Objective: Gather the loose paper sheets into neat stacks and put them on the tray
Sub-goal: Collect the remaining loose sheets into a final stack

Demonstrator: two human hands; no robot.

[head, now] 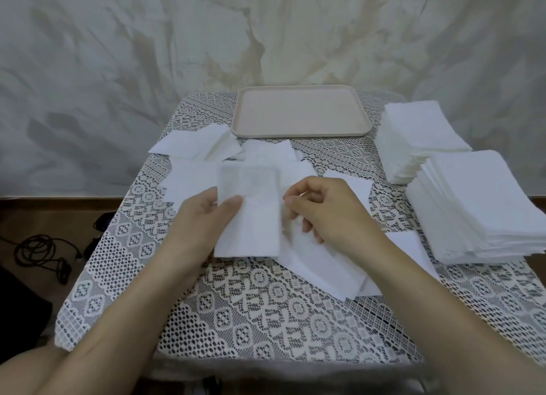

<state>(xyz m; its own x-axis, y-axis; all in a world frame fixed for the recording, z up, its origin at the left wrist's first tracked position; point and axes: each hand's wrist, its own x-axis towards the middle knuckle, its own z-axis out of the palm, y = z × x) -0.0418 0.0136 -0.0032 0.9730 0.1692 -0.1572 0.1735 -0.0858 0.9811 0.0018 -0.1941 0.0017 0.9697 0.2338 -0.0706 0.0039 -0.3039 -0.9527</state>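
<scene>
Paper pinched by left hand, its fingers hidden behind; right hand curled, grasp unclear.

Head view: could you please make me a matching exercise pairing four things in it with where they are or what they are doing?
Things:
1. tray
2. left hand
3. tall paper stacks
4. black cable

Places or states:
A. off the table, to its left
B. along the table's right edge
C. far middle of the table, bare
D. gripping a bundle of sheets

Pairs: 1-C, 2-D, 3-B, 4-A.
</scene>
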